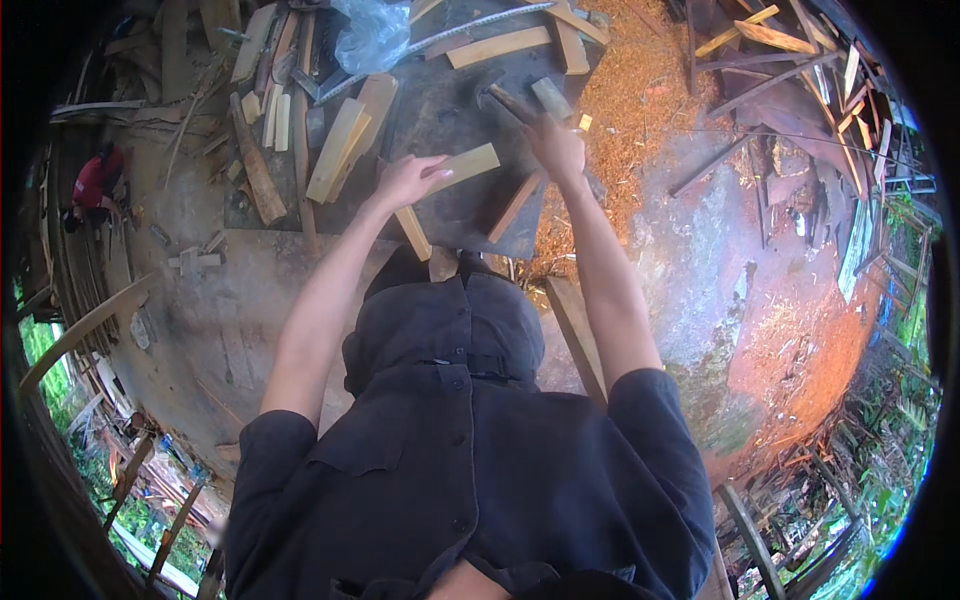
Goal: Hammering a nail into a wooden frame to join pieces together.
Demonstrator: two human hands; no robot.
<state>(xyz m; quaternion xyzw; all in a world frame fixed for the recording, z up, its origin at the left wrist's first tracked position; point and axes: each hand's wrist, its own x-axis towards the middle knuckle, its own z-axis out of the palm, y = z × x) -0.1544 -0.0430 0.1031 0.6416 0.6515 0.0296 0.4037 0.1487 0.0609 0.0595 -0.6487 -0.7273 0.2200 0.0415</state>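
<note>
My left hand (408,184) is closed on one end of a short pale wood block (470,163), its fingers along the upper side. The block points to the right over a dark flat work surface (455,112). To the right, my right hand (557,150) is wrapped round a hammer-like tool with a dark wooden handle (513,103); its exact kind is hard to make out. Beside that hand lies a greyish block (551,99). Below my hands, a pale wood piece (413,233) and a reddish-brown one (514,208) lie near the surface's near edge.
Cut boards (345,145) and a rough branch-like timber (255,160) lie to the left. Behind are a clear plastic bag (372,35) and a plank (498,47). Orange wood shavings (625,110) cover the right side. A person in red (98,180) crouches far left.
</note>
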